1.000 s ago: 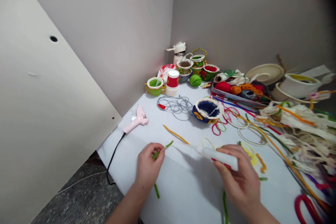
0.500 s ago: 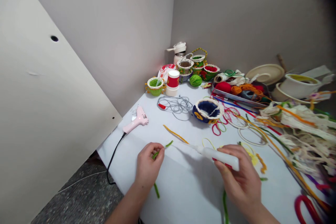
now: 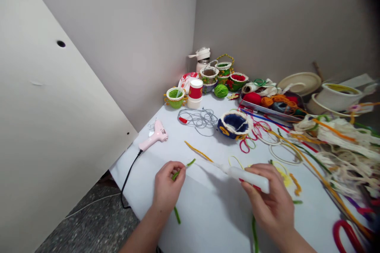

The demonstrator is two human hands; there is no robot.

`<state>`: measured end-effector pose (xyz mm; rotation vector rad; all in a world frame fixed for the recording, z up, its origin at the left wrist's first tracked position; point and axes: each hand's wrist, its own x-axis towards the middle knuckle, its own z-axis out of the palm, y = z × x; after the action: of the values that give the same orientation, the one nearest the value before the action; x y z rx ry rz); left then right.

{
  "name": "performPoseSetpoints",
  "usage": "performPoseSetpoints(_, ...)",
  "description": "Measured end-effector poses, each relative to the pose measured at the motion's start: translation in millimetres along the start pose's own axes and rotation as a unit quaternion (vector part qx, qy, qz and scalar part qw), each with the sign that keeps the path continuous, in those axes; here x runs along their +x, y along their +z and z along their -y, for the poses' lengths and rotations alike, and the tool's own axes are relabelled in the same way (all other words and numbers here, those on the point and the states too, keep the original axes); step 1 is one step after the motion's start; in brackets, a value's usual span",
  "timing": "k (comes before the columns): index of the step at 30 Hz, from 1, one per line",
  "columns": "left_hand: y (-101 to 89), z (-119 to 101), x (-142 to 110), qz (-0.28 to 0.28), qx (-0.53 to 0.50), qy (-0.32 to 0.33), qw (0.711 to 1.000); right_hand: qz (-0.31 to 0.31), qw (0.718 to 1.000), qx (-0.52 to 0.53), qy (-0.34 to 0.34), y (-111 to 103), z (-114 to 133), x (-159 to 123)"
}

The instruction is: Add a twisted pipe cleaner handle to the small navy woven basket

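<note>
Between the thumb and fingers of my left hand point(image 3: 170, 185) is a green pipe cleaner point(image 3: 190, 163), one short end sticking out to the right and another piece showing below the hand. My right hand point(image 3: 271, 201) grips a white glue bottle point(image 3: 247, 179), tilted so its thin nozzle points left toward the green tip. I cannot tell whether the nozzle touches it. An orange pipe cleaner point(image 3: 198, 151) lies on the table just beyond. More green point(image 3: 254, 235) shows under my right wrist.
A pink glue gun point(image 3: 153, 136) with a black cord rests at the left edge. A dark blue basket point(image 3: 234, 124) stands mid-table behind my hands. Tangled grey cord point(image 3: 198, 120), several small baskets, a yarn tray point(image 3: 273, 112) and cream strips point(image 3: 341, 158) fill the back and right.
The glue bottle and my right hand have shifted very slightly left. My left hand stays where it was.
</note>
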<state>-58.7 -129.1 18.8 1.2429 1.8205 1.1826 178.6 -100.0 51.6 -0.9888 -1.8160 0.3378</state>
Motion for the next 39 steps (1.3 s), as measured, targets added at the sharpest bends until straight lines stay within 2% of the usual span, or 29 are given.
performPoseSetpoints(6,-0.4,2.4,-0.5,-0.007,-0.006,0.001,1.000,-0.007,1.000,0.005,0.004,1.5,-0.3,-1.2)
performPoseSetpoints(8,-0.8,4.5,-0.8,-0.015,-0.015,-0.001,1.000,-0.035,0.998,0.020,0.048,2.1,-1.4,-2.6)
performPoseSetpoints(9,-1.1,5.6,-0.8,-0.019,-0.022,-0.003,1.000,-0.051,0.994,0.038,0.092,2.5,-1.9,-2.7)
performPoseSetpoints(11,-2.0,7.3,-0.5,-0.025,-0.035,-0.006,0.999,-0.078,0.967,0.108,0.218,3.5,-2.8,-1.0)
performPoseSetpoints(14,-3.6,8.0,0.2,-0.033,-0.060,-0.019,0.997,-0.102,0.878,0.266,0.385,5.2,-4.1,5.6)
performPoseSetpoints(16,-4.6,7.3,0.8,-0.038,-0.079,-0.031,0.996,-0.104,0.822,0.348,0.439,6.3,-4.7,10.0)
performPoseSetpoints(18,-5.3,6.3,1.3,-0.045,-0.093,-0.040,0.994,-0.089,0.786,0.390,0.471,7.3,-4.6,12.6)
performPoseSetpoints(20,-5.7,5.4,1.8,-0.048,-0.101,-0.047,0.993,-0.076,0.771,0.404,0.487,8.3,-3.6,13.4)
performPoseSetpoints(25,-7.1,4.3,3.0,-0.048,-0.111,-0.058,0.991,-0.064,0.768,0.405,0.492,9.4,-0.3,14.2)
performPoseSetpoints(28,-8.5,3.4,3.5,-0.058,-0.125,-0.065,0.988,-0.051,0.738,0.438,0.511,10.1,-0.7,16.0)
performPoseSetpoints(31,-9.8,1.8,3.9,-0.065,-0.142,-0.073,0.985,-0.006,0.703,0.475,0.530,12.6,-0.8,18.6)
performPoseSetpoints(32,-10.2,1.2,4.0,-0.067,-0.145,-0.074,0.984,0.014,0.701,0.479,0.529,14.3,0.1,20.3)
performPoseSetpoints(34,-11.2,-0.1,4.3,-0.069,-0.149,-0.077,0.983,0.046,0.717,0.477,0.506,20.1,3.6,26.3)
performPoseSetpoints(37,-12.4,-1.4,4.9,-0.070,-0.152,-0.079,0.983,0.074,0.766,0.460,0.443,37.6,10.7,46.2)
performPoseSetpoints(39,-12.9,-1.5,5.3,-0.070,-0.157,-0.077,0.982,0.097,0.809,0.426,0.392,58.0,13.0,67.5)
